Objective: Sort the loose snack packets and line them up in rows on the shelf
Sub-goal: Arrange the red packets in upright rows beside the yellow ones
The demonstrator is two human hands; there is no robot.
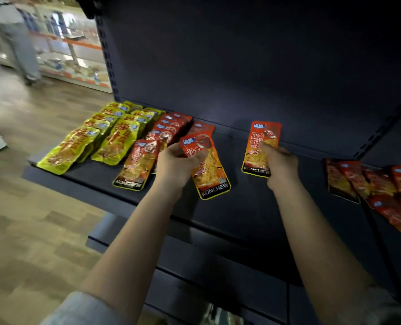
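My left hand [175, 164] grips a red KONCHEW snack packet [206, 170] over the middle of the dark shelf [246, 207]. My right hand [280, 165] holds another red packet [261, 143] upright, further right. Two rows of yellow packets [94, 137] lie at the shelf's left end. A row of red packets [164, 130] runs beside them, ending in one [136, 165] at the front. One more red packet [200, 129] lies behind my left hand. A loose pile of red packets [377, 186] sits at the right.
The shelf's dark back panel [241, 66] rises behind the packets, with a slotted upright [108, 55] at its left. A lower shelf [194, 266] juts out beneath. Wooden floor [30, 207] lies to the left, where a person [14, 38] walks past another display.
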